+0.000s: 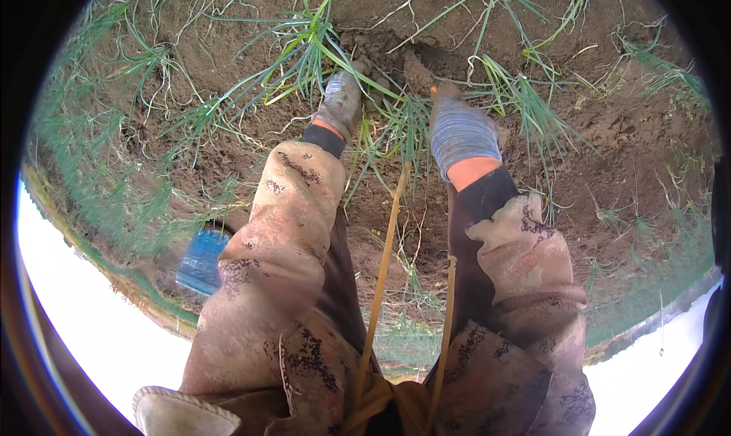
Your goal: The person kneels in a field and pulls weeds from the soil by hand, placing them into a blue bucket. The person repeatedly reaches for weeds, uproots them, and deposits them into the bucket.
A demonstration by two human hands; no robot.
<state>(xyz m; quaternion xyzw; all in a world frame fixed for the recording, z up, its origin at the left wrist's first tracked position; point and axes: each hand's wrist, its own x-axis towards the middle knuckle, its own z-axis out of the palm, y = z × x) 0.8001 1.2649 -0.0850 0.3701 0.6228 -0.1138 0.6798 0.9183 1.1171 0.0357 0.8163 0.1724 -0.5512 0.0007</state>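
My right hand (pixel 465 128), in a blue-grey knit glove, is closed around a small digging tool (pixel 418 73). Its blade is caked with soil, and a spot of orange shows where it meets the glove. The blade rests at a dark hole (pixel 438 59) in the earth. My left hand (pixel 341 98) wears a muddy glove and reaches down to the soil beside the hole. Its fingertips blend into the mud, so their grip is hidden. A clump of green onion-like plants (pixel 408 119) lies between my hands. Another leafy clump (pixel 313 33) spreads just beyond my left hand.
More onion-like plants (pixel 522 96) stand to the right, with dense rows (pixel 114 179) at left. A blue plastic container (pixel 200 262) sits beyond my left sleeve. Two yellowish cords (pixel 385 247) hang from my waist between my legs. Loose brown soil (pixel 617 133) surrounds the plants.
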